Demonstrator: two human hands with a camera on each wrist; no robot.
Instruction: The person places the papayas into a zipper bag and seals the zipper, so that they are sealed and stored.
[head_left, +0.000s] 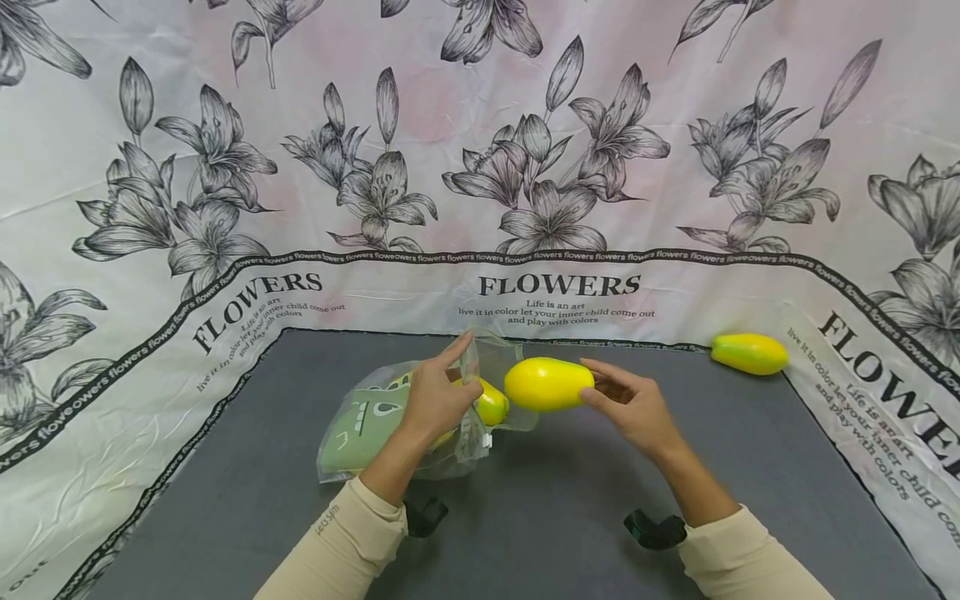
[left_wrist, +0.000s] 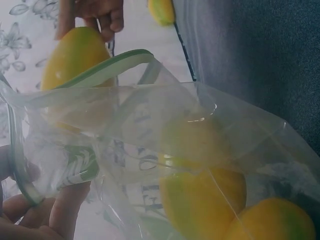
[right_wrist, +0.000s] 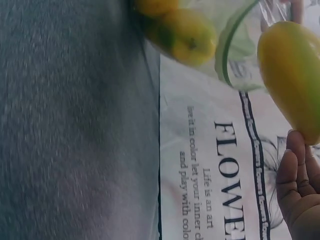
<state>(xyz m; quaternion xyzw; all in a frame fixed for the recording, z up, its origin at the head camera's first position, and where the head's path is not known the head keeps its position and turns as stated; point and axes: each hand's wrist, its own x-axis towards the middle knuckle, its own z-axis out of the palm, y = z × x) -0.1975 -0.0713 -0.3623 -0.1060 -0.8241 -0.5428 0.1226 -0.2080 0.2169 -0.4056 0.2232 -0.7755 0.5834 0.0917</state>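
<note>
My left hand (head_left: 438,400) grips the mouth of a clear zip bag (head_left: 367,437) printed with a green cartoon face. Its rim is spread, the green-edged opening turned to the right. Several yellow fruits show through the plastic, one papaya (head_left: 492,405) near the mouth; the left wrist view shows more fruit (left_wrist: 202,195) deeper inside. My right hand (head_left: 633,408) holds another yellow papaya (head_left: 546,383) by one end with thumb and fingertips. That papaya is raised off the table, its far end at the bag's opening. In the left wrist view it partly overlaps the bag's rim.
Another yellow papaya (head_left: 750,354) lies at the back right edge of the grey table (head_left: 555,517). Behind the table hangs a white cloth (head_left: 420,300) with flower prints and lettering. Dark straps (head_left: 654,530) sit at both wrists.
</note>
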